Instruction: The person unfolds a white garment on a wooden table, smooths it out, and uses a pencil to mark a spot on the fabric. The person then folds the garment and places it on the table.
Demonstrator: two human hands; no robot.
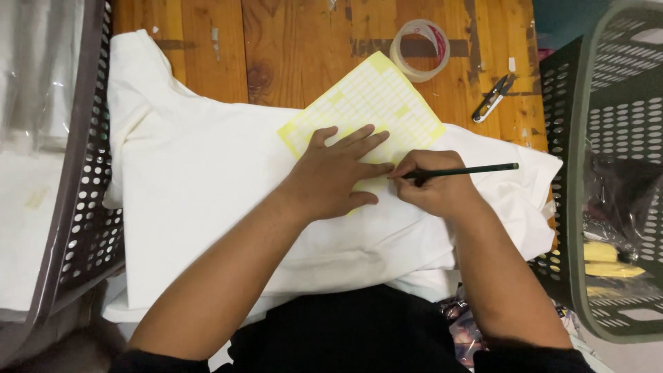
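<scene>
Label sheet [362,103], yellow, lies on folded white fabric [200,173] over the wooden table [290,41]. Left hand [335,173] presses it flat, fingers spread. Right hand [435,183] grips a dark pencil [469,169]. Risk: soft backing yields under the tip, likely tearing the sheet or marking the cloth.

Both bare forearms reach forward from the bottom edge, angling in toward each other. The left hand [336,178] lies flat, palm down, fingers spread and pointing right. The right hand [435,183] is curled in a writing grip, knuckles up, fingertips meeting the left's.
</scene>
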